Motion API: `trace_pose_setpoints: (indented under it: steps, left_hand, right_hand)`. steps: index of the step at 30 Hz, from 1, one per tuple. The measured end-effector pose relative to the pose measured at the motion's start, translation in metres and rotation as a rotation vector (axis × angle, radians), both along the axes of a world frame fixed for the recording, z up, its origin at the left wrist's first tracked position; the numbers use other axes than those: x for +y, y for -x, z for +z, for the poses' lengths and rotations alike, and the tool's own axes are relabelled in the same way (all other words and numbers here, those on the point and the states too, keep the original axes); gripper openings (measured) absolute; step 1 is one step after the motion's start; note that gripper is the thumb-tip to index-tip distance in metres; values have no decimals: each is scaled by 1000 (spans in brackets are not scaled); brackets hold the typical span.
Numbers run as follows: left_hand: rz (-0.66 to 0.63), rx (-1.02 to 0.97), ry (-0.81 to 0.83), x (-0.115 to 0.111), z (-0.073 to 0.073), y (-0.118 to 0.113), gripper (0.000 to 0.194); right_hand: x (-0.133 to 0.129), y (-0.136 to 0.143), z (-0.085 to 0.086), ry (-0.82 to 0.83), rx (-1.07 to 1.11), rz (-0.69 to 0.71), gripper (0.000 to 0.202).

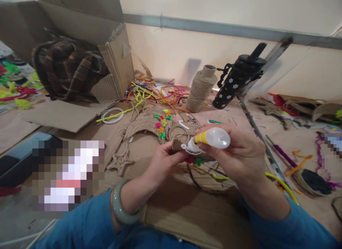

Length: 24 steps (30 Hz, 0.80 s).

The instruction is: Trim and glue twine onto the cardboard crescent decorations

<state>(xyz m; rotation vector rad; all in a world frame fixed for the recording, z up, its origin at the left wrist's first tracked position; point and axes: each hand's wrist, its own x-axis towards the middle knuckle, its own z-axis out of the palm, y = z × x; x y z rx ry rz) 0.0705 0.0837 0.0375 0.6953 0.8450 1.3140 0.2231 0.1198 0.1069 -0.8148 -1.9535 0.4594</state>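
Observation:
My right hand (237,149) is closed round a clear glue bottle (217,137) with a yellow label, tilted with its nozzle down to the left. In my left hand (169,158), a white ring partly wrapped in brown twine (176,145) is pinched between thumb and fingers. The bottle's nozzle end is at this ring; whether they touch I cannot tell. Red and green pipe-cleaner flowers (197,161) show just below it. Beyond my hands lies a twine-covered crescent (143,125) with bright flowers, and a twine star (120,162) lies left of my left hand.
A twine spool (201,90) and a black flowered bottle (237,81) stand at the back. Loose pipe cleaners (157,93) lie beside an open cardboard box (117,67) holding a plaid bag (69,69). A white ring (112,120) lies near the box; a cardboard sheet (187,213) is under my hands.

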Motion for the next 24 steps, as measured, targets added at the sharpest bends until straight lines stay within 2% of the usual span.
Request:
trace_pose_setpoints:
  steps: [4,10,14,19,24]
  left_hand:
    - [60,-19,5,1,1,1,22]
    - [21,-2,-16,1,-1,2,21]
    - [-2,-6,-7,0,-3,2,22]
    - [22,-10,-1,0,-2,1,22]
    - [64,19,11,2,-1,3,22]
  right_hand:
    - [9,2,3,3,-24,40,7]
    - [12,-3,-5,174,162,16,21]
    - [11,-8,-9,217,233,25,26]
    - [11,-5,-5,165,148,19,26]
    - [8,2,4,8,-19,30,15]
